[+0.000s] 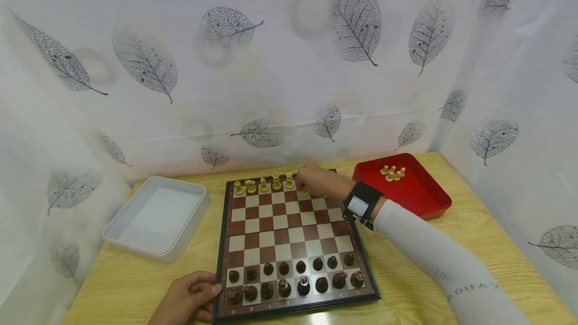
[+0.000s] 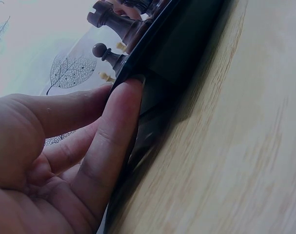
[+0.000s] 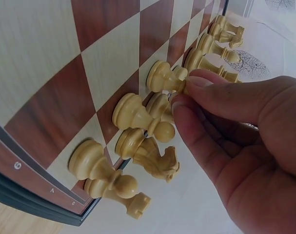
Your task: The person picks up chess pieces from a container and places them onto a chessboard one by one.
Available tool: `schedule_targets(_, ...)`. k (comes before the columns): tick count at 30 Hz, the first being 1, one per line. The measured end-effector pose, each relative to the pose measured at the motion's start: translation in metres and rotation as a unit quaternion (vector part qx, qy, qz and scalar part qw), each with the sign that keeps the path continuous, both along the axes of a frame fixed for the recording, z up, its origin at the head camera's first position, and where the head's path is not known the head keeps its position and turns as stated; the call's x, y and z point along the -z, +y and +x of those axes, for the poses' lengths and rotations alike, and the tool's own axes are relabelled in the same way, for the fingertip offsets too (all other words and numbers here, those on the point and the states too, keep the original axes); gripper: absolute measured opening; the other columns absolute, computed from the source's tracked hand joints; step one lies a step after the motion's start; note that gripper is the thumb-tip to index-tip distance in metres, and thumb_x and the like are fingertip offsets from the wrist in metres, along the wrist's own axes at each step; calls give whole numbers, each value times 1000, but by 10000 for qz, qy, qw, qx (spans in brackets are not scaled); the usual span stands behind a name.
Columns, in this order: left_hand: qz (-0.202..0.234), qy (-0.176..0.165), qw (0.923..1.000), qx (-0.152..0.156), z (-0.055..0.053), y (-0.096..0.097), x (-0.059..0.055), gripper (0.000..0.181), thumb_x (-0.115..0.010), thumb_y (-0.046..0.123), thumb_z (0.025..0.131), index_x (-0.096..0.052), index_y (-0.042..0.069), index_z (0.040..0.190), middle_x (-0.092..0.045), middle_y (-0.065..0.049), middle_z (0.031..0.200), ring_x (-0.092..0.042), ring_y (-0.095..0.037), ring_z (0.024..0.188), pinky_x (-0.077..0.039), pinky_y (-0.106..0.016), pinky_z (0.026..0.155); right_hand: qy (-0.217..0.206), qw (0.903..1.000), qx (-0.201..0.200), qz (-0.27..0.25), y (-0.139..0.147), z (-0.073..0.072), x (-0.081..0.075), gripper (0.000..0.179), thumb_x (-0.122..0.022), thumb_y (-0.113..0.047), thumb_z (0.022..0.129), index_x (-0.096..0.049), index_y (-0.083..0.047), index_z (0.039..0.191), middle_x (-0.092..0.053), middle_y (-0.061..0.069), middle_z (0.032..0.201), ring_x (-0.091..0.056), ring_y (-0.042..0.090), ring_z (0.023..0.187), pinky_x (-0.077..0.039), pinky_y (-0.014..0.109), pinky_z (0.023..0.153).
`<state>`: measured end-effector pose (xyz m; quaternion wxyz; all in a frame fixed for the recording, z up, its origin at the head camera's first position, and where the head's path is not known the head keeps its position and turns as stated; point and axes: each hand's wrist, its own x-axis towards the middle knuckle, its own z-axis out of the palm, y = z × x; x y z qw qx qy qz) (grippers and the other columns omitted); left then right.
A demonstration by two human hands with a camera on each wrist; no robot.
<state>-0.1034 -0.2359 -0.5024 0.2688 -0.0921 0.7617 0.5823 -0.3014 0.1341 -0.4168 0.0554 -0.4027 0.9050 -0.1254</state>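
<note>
The chessboard (image 1: pixel 274 237) lies on the table, dark pieces on its near two rows and cream pieces along its far edge. At the near left corner my left hand (image 1: pixel 187 297) pinches the board's edge between thumb and fingers, below a dark rook (image 2: pixel 113 22) and a dark pawn (image 2: pixel 108 54) in the left wrist view. My right hand (image 1: pixel 311 178) reaches over the far right side. In the right wrist view, its thumb and fingertip pinch the head of a cream pawn (image 3: pixel 160 77). Beside that stand two more cream pawns (image 3: pixel 133 112), a cream knight (image 3: pixel 155 158) and a cream rook (image 3: pixel 137 204).
To the right of the board is a red tray (image 1: pixel 422 189) with several cream pawns (image 1: pixel 392 173) inside. A white tray (image 1: pixel 158 209) sits on the left. Leaf-patterned curtain (image 1: pixel 289 89) stands behind the wooden table (image 1: pixel 474 234).
</note>
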Motion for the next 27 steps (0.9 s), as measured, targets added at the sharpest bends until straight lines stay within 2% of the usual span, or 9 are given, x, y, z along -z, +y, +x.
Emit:
schedule_targets(2,-27,-1,10000,-16,0,0,0,64,-77,29,95,-52,-12,137,-73,-3,93,-69,-18,77,-67,-37,69,19,10000,73,38,0,1,1,22,-66,9,93,-83,-4,99,-81,9,99,-76,20,88,-65,28,78)
schedule_targets(4,-42,1,10000,-36,1,1,0,63,-77,29,95,-52,-12,137,-73,-3,93,-69,-18,76,-66,-37,68,-27,9999,107,108,0,1,2,21,-66,7,95,-82,-4,103,-80,11,104,-77,25,95,-66,32,82)
schedule_targets(12,-19,27,10000,-67,2,2,1,60,-77,27,95,-54,-11,136,-73,-3,93,-69,-19,77,-66,-38,68,38,9998,137,127,-2,1,1,20,-68,7,94,-83,-5,99,-81,10,99,-77,24,92,-66,30,80)
schedule_targets(14,-30,35,10000,-57,2,2,2,60,-77,27,95,-54,-11,135,-73,-3,93,-69,-19,77,-67,-38,68,-55,9997,164,191,-3,1,1,20,-65,7,95,-82,-3,90,-76,7,84,-71,18,77,-59,24,70)
schedule_targets(16,-53,33,10000,-46,2,2,2,60,-76,28,95,-54,-11,136,-73,-3,93,-69,-19,77,-66,-38,68,-105,9994,242,215,-4,2,1,20,-65,7,94,-81,-2,87,-73,6,78,-60,11,68,-51,20,64)
schedule_targets(19,-95,22,9999,-37,2,3,2,62,-76,28,96,-53,-12,136,-73,-3,94,-69,-18,77,-66,-38,69,-156,9989,360,254,-6,5,-1,21,-64,7,94,-81,-2,85,-67,3,73,-44,7,63,-40,18,59)
schedule_targets(21,-85,10,10000,-44,2,3,2,62,-76,28,96,-52,-12,137,-73,-4,94,-69,-18,77,-66,-38,69,-105,9989,393,247,-6,7,-1,22,-64,8,93,-82,-4,86,-67,-1,72,-42,4,62,-39,16,57)
schedule_targets(25,-14,-28,10000,-49,3,3,2,62,-77,29,95,-53,-12,136,-73,-4,93,-70,-18,76,-66,-38,69,-124,9990,336,255,-6,10,-2,25,-60,8,95,-77,-2,79,-41,-4,62,-33,9,58,-27,20,53)
schedule_targets(27,12,-60,10000,-42,4,3,2,63,-77,29,95,-53,-11,136,-73,-4,93,-71,-18,74,-66,-38,69,-106,9990,356,261,-5,11,-1,22,-61,5,96,-77,-2,84,-45,-4,63,-36,9,58,-29,19,52)
